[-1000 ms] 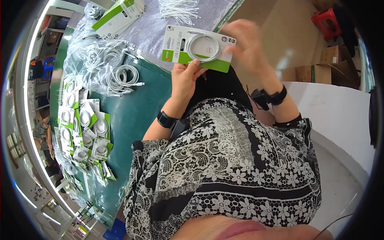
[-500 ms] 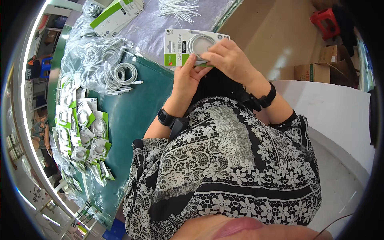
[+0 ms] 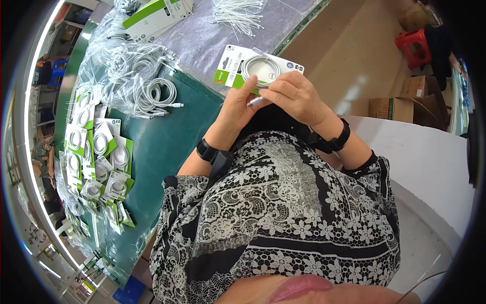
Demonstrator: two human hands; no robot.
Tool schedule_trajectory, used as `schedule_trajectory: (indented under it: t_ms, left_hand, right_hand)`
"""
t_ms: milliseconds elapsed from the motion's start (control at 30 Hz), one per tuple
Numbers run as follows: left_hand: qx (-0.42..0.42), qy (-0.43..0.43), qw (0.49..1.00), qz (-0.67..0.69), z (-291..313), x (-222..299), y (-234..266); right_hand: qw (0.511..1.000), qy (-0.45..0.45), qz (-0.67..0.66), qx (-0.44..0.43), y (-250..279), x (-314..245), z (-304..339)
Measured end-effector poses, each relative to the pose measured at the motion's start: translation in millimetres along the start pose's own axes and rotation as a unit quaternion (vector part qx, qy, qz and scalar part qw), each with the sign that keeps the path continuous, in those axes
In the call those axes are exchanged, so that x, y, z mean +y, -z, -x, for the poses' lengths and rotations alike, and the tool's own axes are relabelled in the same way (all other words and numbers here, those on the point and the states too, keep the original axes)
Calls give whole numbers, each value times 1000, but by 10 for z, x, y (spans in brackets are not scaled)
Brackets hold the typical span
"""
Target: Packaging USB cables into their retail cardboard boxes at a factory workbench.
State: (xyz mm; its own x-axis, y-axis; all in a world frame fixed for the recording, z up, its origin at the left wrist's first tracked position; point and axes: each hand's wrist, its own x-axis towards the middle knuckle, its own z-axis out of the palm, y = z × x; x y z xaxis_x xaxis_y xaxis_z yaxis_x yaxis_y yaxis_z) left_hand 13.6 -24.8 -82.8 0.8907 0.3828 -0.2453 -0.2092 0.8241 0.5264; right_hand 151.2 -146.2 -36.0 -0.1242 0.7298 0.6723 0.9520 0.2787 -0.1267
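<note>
In front of my body I hold a white and green packaging card [image 3: 234, 59] tilted up to the left. A white USB-C cable [image 3: 244, 66] is coiled against its face. My left hand [image 3: 239, 105] is closed on the card's lower edge, thumb pressed over the coil. My right hand [image 3: 297, 96] is closed beside it at the lower right edge, its fingertips pinching the cable's end. A pale connector [image 3: 255, 101] sticks out between the hands. My fingers cover part of the coil and the card's lower edge.
On the green table [image 3: 177, 137] to the left lie several carded cables [image 3: 101, 143] and a plastic bag of coiled cables [image 3: 129, 71]. Further back are flat cards [image 3: 159, 19] and white ties [image 3: 238, 14]. Cartons [image 3: 392, 109] and a red stool [image 3: 412, 48] stand at right.
The card has shifted slightly right and tilted, its right end now lower. A connector now shows between my hands, and my right fingers have moved down along the card's edge.
</note>
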Motion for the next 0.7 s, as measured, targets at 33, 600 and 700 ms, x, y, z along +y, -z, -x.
schedule_trajectory:
  t_ms: [33,600,700]
  left_hand:
    - [29,10,999,-34,-18,-10,28]
    - [32,-75,997,13,8,-151,-38]
    - [11,-65,997,35,-28,-143,41]
  right_hand:
    - [1000,9,-25,-16,-2,-9,8]
    - [984,7,-152,-94,20,-9,7]
    - [980,27,-161,-116,20,4,12]
